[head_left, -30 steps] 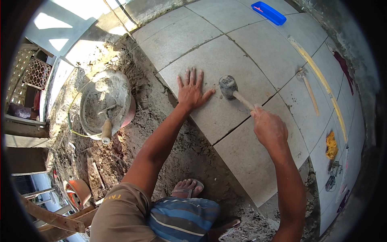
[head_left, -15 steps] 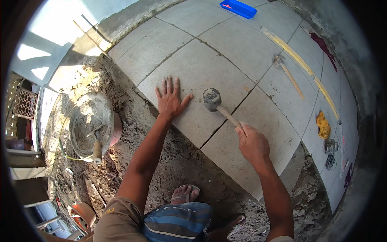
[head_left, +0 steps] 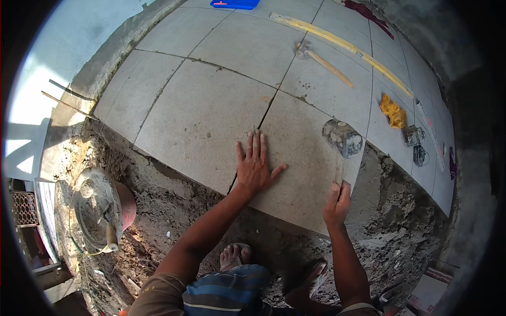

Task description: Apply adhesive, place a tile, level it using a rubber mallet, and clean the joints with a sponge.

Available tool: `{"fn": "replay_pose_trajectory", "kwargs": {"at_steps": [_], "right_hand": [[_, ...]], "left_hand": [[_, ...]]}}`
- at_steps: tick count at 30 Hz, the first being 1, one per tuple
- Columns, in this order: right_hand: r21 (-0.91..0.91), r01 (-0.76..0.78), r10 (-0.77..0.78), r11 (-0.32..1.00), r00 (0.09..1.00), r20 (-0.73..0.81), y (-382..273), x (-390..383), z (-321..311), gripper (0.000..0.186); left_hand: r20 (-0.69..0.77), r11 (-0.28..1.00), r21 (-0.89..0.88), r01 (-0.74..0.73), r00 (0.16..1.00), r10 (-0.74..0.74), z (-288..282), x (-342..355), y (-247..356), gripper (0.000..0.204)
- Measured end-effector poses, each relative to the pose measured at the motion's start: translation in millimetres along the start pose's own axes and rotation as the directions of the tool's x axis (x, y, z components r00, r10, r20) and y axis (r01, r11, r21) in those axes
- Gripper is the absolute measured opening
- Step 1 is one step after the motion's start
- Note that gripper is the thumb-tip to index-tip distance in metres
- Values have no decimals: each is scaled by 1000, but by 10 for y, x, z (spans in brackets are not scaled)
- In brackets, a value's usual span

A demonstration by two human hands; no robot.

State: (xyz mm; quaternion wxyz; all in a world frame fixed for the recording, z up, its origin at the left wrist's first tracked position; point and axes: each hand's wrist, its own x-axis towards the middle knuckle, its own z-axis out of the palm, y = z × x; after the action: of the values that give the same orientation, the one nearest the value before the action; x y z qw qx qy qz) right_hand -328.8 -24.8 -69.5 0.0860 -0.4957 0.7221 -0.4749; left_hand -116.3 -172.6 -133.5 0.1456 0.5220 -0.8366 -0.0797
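Observation:
My left hand (head_left: 254, 168) lies flat with fingers spread across the dark joint between two large grey floor tiles. In my right hand (head_left: 336, 205) is the wooden handle of a rubber mallet (head_left: 342, 138). Its black, mortar-smeared head is above the right part of the near tile (head_left: 295, 174); whether it touches the tile I cannot tell. A neighbouring tile (head_left: 195, 121) lies to the left, its near edge bordering wet mortar. My fingers wrap round the lower end of the handle.
A mortar bucket (head_left: 126, 205) with a trowel (head_left: 111, 237) stands at left. On the tiles lie a hammer (head_left: 329, 68), a yellow straightedge (head_left: 337, 41), a yellow cloth (head_left: 392, 110), a blue tray (head_left: 234, 4) and dark maroon cloth (head_left: 369, 16). Rough mortar (head_left: 390, 200) borders the tiles at right.
My left hand has shifted right from the left tile onto the joint and near tile. My right hand has carried the mallet right, its head now raised higher. The view has turned rightward.

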Motion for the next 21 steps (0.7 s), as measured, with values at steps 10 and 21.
{"fn": "replay_pose_trajectory", "kwargs": {"at_steps": [10, 21], "right_hand": [[-53, -14, 23, 998, 984, 179, 70, -59, 46, 27], [-284, -18, 129, 959, 918, 376, 97, 116, 269, 30]], "left_hand": [[17, 1000, -2, 9, 1000, -9, -31, -24, 0, 113], [4, 999, -21, 35, 999, -35, -22, -13, 31, 111]]}}
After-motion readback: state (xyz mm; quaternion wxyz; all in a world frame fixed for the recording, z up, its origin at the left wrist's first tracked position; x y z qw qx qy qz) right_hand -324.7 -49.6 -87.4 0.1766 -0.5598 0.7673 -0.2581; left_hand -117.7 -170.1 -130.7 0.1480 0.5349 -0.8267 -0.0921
